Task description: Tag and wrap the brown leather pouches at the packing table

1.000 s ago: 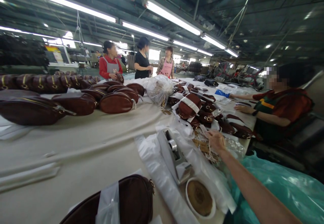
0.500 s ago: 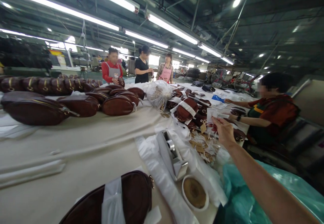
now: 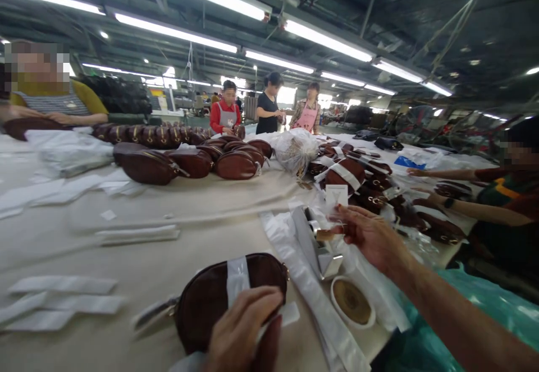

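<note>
My right hand [image 3: 374, 240] is closed in a pinch on a white card tag [image 3: 337, 197], held upright above the tape dispenser [image 3: 318, 248]. A small tan tag [image 3: 325, 235] hangs from the same fingers. In front of me lies a dark brown zip pouch [image 3: 197, 299] with a white wrap strip [image 3: 238, 276] around its middle. My left hand [image 3: 246, 327], blurred, is over the pouch's near right side. Its fingers are bent together, with a white edge showing by the thumb; I cannot tell what they grip.
A round tape roll [image 3: 352, 302] sits beside the dispenser on plastic film. Wrapped pouches [image 3: 343, 173] are heaped beyond my right hand; bare pouches [image 3: 238, 163] stand behind. White strips [image 3: 63, 304] lie left. Co-workers stand around the table, one [image 3: 505, 181] reaching in from the right.
The view has swung left. My right hand has drawn back from the heap toward the dispenser with the white tag. My left hand has come into view over the pouch.
</note>
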Tool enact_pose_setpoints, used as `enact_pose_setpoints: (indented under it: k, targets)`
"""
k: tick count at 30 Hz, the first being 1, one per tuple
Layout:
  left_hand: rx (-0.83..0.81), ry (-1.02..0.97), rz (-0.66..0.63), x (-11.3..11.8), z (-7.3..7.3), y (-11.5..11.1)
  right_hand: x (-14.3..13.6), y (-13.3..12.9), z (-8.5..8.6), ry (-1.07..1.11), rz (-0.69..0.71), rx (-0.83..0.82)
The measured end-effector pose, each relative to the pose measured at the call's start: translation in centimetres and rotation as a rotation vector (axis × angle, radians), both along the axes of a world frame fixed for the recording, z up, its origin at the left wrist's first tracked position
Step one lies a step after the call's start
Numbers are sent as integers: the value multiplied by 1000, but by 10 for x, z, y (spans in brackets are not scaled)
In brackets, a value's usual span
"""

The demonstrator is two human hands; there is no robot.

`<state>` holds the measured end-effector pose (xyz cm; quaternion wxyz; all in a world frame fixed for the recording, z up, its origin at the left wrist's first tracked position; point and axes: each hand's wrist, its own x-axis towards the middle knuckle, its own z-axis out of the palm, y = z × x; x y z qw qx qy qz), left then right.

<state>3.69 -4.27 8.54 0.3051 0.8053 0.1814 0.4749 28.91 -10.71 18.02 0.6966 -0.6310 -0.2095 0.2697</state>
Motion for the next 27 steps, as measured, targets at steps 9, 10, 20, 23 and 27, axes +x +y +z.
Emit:
enact_pose_setpoints:
  k: [9, 10, 20, 23, 27]
  targets:
    - [-638, -45, -166, 76, -8, -15, -83, 21, -30, 395, 274, 68]
    - [-687, -62, -170, 74, -11, -13, -87, 23, -33, 408, 271, 63]
    - [-1036, -94, -351, 38, 36, 14, -85, 39, -75, 451, 182, 78]
    - [-1139, -138, -457, 36, 60, 24, -88, 40, -85, 484, 184, 66]
    - [-1149, -128, -498, 34, 82, 36, -89, 33, -92, 482, 275, -50]
